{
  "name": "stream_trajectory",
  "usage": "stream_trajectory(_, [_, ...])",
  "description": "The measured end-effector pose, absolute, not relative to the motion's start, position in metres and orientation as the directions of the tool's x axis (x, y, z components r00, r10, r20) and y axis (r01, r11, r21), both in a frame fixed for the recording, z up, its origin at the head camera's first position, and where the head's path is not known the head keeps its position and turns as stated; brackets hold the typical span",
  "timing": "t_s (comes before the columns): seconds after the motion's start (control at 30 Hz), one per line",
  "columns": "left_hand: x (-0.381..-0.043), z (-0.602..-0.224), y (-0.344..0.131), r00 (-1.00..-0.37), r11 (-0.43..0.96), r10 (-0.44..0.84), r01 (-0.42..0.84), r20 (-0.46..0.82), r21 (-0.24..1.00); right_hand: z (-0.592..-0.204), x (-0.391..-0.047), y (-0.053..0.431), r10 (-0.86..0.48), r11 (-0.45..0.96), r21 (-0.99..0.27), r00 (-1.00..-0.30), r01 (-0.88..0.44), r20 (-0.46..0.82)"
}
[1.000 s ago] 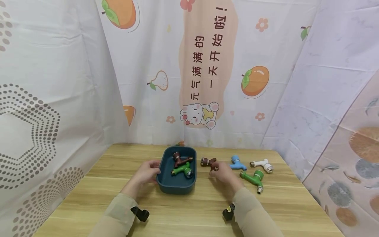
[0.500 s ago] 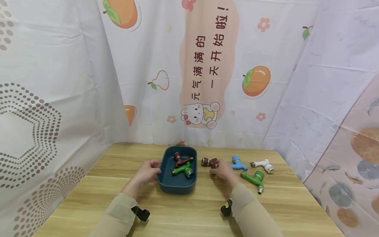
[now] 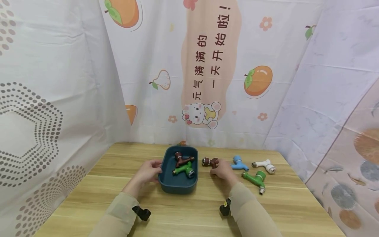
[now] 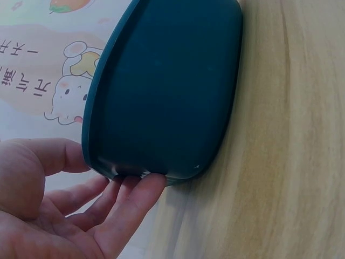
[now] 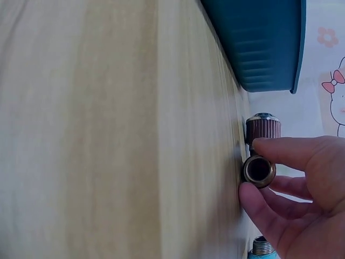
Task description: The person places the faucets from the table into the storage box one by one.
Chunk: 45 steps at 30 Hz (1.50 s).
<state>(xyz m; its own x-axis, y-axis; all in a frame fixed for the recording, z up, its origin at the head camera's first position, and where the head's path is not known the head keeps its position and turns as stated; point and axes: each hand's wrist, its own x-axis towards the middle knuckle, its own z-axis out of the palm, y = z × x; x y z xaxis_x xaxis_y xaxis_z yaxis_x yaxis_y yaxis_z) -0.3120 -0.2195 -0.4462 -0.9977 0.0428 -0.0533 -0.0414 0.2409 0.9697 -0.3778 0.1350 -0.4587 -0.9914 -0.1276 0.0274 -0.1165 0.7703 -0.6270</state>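
Observation:
A dark teal plastic bin (image 3: 177, 190) stands on the table, with a brown faucet (image 3: 179, 162) and a green faucet (image 3: 184, 169) lying inside. My left hand (image 3: 149, 171) holds the bin's left side; in the left wrist view the thumb meets the rim and the fingers (image 4: 137, 202) touch the outer wall. To the right of the bin, my right hand (image 3: 223, 170) pinches a second brown faucet (image 3: 208, 161) between thumb and fingers. That faucet's round open end (image 5: 259, 169) faces the right wrist camera, and it lies at the tabletop.
Right of my right hand lie a blue faucet (image 3: 238, 163), a white faucet (image 3: 265, 165) and another green faucet (image 3: 257, 179). A printed curtain (image 3: 154, 108) hangs behind the wooden table (image 3: 177, 217), with more cloth at both sides.
My right fingers have closed in on the brown faucet, and the hand has shifted slightly left. The left hand and the bin keep their places; the head view drifts a little.

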Motion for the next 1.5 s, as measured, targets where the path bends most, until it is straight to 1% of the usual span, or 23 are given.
stream_trajectory(0.37, [-0.312, -0.445, -0.218, -0.997, 0.24, 0.045, -0.045, -0.057, 0.97, -0.459, -0.376, 0.136, -0.11, 0.701, -0.709, -0.994, -0.081, 0.004])
stream_trajectory(0.6, [-0.311, -0.445, -0.219, -0.997, 0.239, 0.041, -0.047, -0.058, 0.97, -0.461, -0.379, 0.137, -0.106, 0.659, -0.751, -0.994, -0.043, -0.036])
stream_trajectory(1.07, [-0.313, -0.446, -0.219, -0.997, 0.221, 0.054, -0.038, -0.051, 0.975, -0.464, -0.384, 0.14, -0.084, 0.539, -0.842, -0.996, -0.023, -0.027])
stream_trajectory(1.2, [-0.313, -0.446, -0.219, -0.997, 0.224, 0.054, -0.035, -0.048, 0.974, -0.46, -0.383, 0.141, -0.065, 0.495, -0.868, -0.998, -0.038, 0.007])
stream_trajectory(1.5, [-0.314, -0.448, -0.22, -0.998, 0.227, 0.047, -0.036, -0.048, 0.973, -0.444, -0.381, 0.141, -0.027, 0.371, -0.916, -0.988, -0.149, 0.15])
